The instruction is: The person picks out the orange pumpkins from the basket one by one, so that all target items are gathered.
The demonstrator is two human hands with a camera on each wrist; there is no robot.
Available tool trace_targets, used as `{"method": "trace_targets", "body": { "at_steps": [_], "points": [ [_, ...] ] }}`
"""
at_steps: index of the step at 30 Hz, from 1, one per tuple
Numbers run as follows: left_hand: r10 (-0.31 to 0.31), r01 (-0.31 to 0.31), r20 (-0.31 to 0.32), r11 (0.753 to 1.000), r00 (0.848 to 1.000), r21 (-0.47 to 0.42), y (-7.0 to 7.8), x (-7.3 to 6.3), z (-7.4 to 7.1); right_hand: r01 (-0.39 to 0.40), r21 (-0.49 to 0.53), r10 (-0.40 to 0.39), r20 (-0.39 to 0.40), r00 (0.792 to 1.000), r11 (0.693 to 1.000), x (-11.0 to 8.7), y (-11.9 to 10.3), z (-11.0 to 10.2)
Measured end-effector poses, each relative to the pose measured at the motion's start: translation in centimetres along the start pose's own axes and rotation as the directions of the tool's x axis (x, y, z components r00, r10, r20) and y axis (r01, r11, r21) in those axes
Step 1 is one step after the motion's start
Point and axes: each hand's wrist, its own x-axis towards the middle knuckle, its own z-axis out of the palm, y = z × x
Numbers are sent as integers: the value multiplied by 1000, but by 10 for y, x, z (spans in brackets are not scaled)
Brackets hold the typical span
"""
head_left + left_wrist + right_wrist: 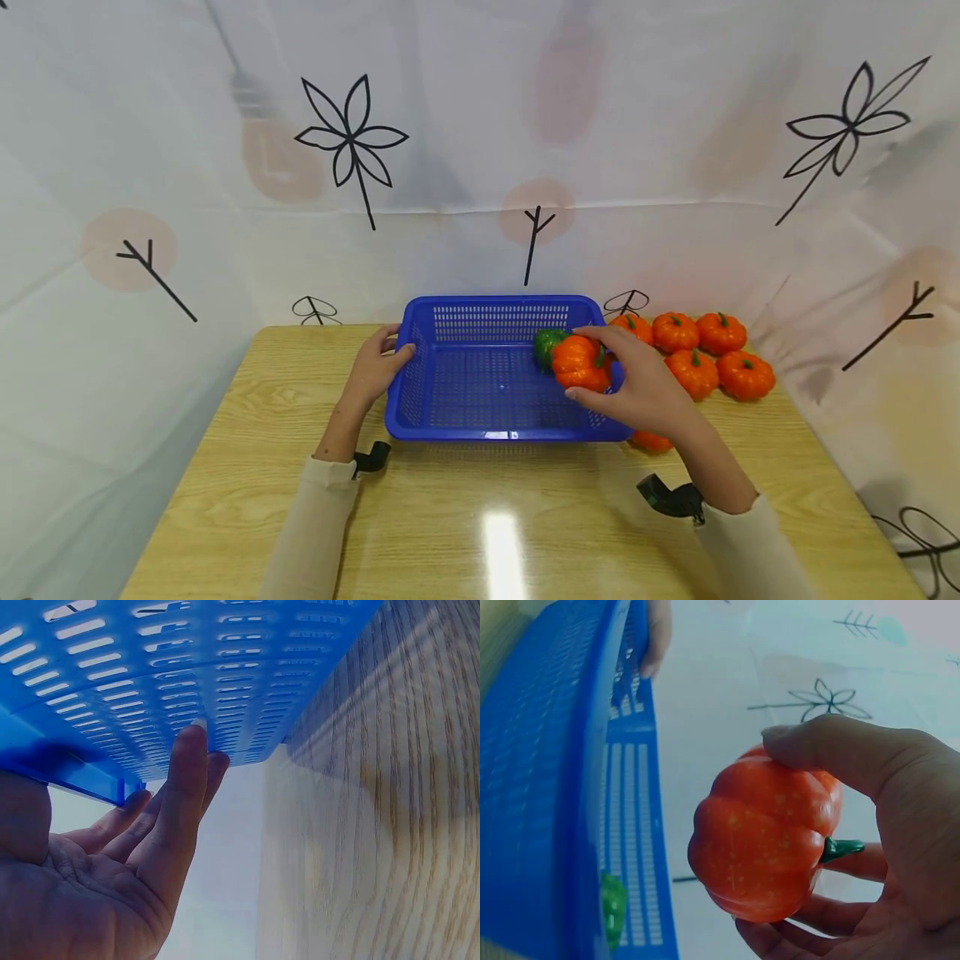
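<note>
A blue plastic basket with slotted walls stands on the table. My left hand grips its left rim, thumb over the top edge; in the left wrist view the fingers lie along the outside of the wall. My right hand holds a small orange pumpkin over the basket's right part. In the right wrist view that pumpkin is held between thumb and fingers, its green stem toward the palm. Inside the basket, a green, ribbed vegetable is partly hidden behind the pumpkin.
Right of the basket, several orange pumpkins lie on the wooden table. Another pumpkin is partly hidden under my right wrist. A patterned white cloth hangs behind the table's back edge.
</note>
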Motion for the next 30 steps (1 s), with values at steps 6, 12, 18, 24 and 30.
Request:
{"method": "trace_targets", "body": {
  "at_steps": [6, 12, 18, 24, 30],
  "points": [
    [4, -4, -2, 1000, 1000, 1, 1, 1, 1, -31, -44, 30, -12, 999, 999, -15, 14, -8],
    [4, -4, -10, 1000, 1000, 11, -1, 1, 0, -39, -67, 37, -39, 999, 997, -28, 24, -18],
    [5, -5, -1, 1000, 1000, 11, 1, 2, 0, -92, -94, 88, -48, 995, 991, -39, 31, -31],
    [-3, 3, 4, 1000, 1000, 1, 3, 1, -2, -121, -122, 115, -54, 992, 985, -49, 44, -39],
    [-1, 1, -4, 1000, 1000, 11, 3, 1, -1, -107, -146, 95, -85, 992, 983, -63, 62, -52]
  ]
}}
